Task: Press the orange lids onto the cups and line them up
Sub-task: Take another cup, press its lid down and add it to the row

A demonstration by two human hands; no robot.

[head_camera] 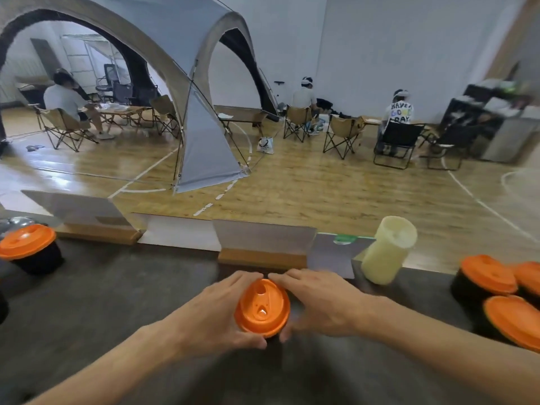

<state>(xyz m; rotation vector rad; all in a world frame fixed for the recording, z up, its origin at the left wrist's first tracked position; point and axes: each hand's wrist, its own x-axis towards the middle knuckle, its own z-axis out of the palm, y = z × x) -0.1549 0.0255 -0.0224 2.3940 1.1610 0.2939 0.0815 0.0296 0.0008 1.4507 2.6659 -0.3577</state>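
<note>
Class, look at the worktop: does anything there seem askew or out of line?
The lidded cups on the right sit bunched together, not in a row, while one lidded cup stands alone far left. Nothing looks spilled.

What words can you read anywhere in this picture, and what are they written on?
"HAVE A GOOD DAY" on the back of a seated person's white shirt; blurred, so the middle words are partly guessed.
White bag on the floor: dark print, too small to read.
Green sticker behind the table: too blurred to read.
Orange lid between the hands: no writing visible.
</note>
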